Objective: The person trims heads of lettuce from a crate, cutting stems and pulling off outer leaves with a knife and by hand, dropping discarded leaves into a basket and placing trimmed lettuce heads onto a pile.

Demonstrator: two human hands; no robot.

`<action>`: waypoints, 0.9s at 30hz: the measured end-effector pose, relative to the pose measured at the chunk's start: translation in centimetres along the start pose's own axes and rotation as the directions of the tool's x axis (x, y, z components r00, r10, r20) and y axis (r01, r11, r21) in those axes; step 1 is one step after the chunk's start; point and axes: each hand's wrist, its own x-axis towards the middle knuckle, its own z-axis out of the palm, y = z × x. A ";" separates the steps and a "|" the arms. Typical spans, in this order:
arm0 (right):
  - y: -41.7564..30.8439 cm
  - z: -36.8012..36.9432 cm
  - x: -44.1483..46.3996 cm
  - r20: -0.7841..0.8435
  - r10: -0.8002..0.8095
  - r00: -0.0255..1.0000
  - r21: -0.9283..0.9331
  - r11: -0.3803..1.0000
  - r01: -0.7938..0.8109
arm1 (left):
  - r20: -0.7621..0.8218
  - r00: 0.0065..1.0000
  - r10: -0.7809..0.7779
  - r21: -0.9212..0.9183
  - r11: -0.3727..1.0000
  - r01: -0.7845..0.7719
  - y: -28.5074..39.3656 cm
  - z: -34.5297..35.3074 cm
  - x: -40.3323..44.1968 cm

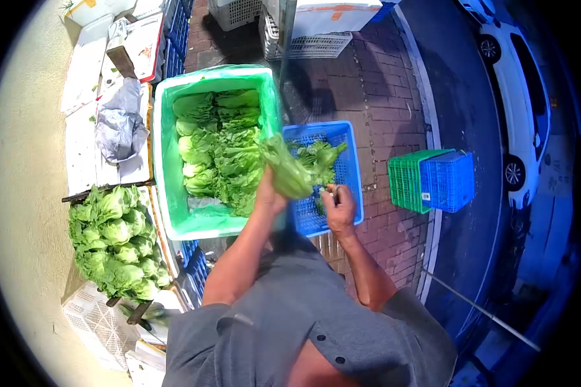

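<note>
Left hand point(269, 190) has its grip closed around the lower side of a lettuce head point(285, 169), fingers mostly hidden behind it. Lettuce is held up in the air, tilted, over the gap between the foam box point(163, 161) and the blue basket point(356, 168), leaf end toward the box. Right hand point(340, 208) is just beside the lettuce's lower right side, above the basket, fingers curled, grip narrow; can't tell if something small is pinched there, or whether it touches the lettuce.

Foam box: lined with green plastic sheet point(272, 97), packed lettuces point(221, 145) inside in rows, a bit of the bottom showing at the near left. Blue basket sits right of the box, loose green leaves point(319, 158) in it, some partly behind the hands.

Left side: big heap of lettuces point(119, 242), a crumpled plastic bag point(121, 122) on white boxes beyond it. Right side: green crate point(407, 182) and blue crate point(447, 182) side by side near the curb, on the brick pavement point(394, 242). White car point(523, 97) on the road at far right. Grey shirt point(290, 303) fills the bottom.
</note>
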 end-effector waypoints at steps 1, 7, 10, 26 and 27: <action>-1.2 0.3 0.4 0.042 -0.106 0.993 -0.006 0.994 0.106 | 0.018 1.000 0.004 -0.004 1.000 -0.004 -0.3 -0.2 0.0; -2.3 1.8 1.7 0.127 -0.204 0.971 -0.019 0.978 0.208 | 0.046 0.992 0.119 0.125 0.984 -0.124 -0.5 -0.7 0.0; -1.8 2.2 1.0 0.120 -0.037 0.992 0.059 0.998 0.030 | 0.031 0.986 0.162 0.144 0.976 -0.165 -0.2 -0.5 -0.3; 12.6 -1.1 3.5 0.306 0.829 0.469 0.359 0.356 -0.863 | 0.016 0.969 0.247 0.429 0.874 -0.230 9.9 -2.3 -7.3; 13.6 -0.4 3.2 0.288 0.837 0.466 0.308 0.380 -0.872 | 0.032 0.956 0.293 0.335 0.898 -0.286 10.2 -3.4 -7.5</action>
